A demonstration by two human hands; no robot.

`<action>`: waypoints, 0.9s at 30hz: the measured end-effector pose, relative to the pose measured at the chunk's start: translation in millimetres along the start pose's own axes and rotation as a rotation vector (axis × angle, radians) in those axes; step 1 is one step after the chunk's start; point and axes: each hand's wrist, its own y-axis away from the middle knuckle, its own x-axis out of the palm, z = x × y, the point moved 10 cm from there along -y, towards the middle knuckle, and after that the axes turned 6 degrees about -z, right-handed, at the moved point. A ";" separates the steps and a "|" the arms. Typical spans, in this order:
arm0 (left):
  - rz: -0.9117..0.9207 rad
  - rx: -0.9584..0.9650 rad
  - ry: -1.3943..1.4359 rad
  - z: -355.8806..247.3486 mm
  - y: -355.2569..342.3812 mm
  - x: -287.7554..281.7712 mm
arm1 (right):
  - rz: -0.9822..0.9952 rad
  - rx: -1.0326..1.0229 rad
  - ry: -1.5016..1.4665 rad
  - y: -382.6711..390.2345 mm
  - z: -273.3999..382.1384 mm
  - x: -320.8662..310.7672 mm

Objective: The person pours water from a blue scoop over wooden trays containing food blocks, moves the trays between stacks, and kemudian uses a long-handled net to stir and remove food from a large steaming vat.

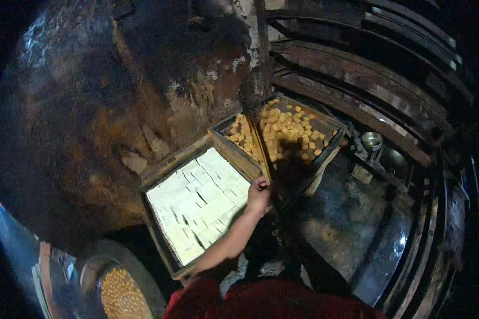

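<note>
My left hand (259,196) is closed around the near end of a long, thin wooden slat (259,144). The slat runs away from me, slanting over a tray of yellow cubes. Those cubes (290,125), which look like fried tofu, lie loose in the wooden tray (329,144), on both sides of the slat. Left of my hand, a second wooden tray (159,247) holds white blocks (197,196), like cut tofu, packed close together with dark gaps between some. My forearm passes over its near right corner. Deep shadow lies right of the hand, and my right hand does not show.
At the lower left stands a large round pan (93,274) with many yellow cubes in it. A dark stained wall (106,117) rises behind the trays. On the right are wooden slats (351,103), a small metal bowl (372,140) and a wet-looking floor (340,223).
</note>
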 end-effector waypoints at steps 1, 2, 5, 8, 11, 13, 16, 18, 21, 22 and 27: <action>-0.120 0.084 -0.285 -16.1 4.4 5.8 | 0.043 0.044 -0.057 -4.9 -5.5 -5.2; -0.205 0.082 -0.253 -17.2 1.2 -8.6 | 0.120 0.051 -0.121 -12.9 -5.4 3.2; -0.346 0.131 -0.509 -23.7 1.0 -14.3 | 0.385 -0.288 -0.315 -18.4 31.2 -3.3; -0.478 0.163 -0.500 -40.2 20.8 -28.8 | 0.220 -0.234 0.163 -44.5 2.4 -6.7; -0.570 0.365 -0.432 -50.6 65.9 -65.4 | 0.462 -0.393 0.136 -29.9 24.9 28.4; -0.632 0.317 -0.223 -38.9 98.5 -82.7 | 0.190 -0.554 0.311 -17.0 57.2 27.3; -0.857 0.159 -0.335 -48.0 152.1 -81.3 | 0.271 -0.534 0.465 -2.0 85.9 62.1; -0.971 0.265 -0.179 -68.2 190.0 -92.3 | 0.440 -0.515 0.342 14.7 72.7 104.1; -1.317 0.257 -0.231 -71.7 257.4 -164.6 | 0.854 -0.400 0.040 45.5 35.0 171.8; -1.387 0.254 -0.233 -88.8 289.5 -163.1 | 0.974 0.064 0.030 71.0 18.9 195.0; -1.465 0.343 -0.019 -92.1 384.8 -252.3 | 1.435 0.237 0.301 150.0 -8.9 300.3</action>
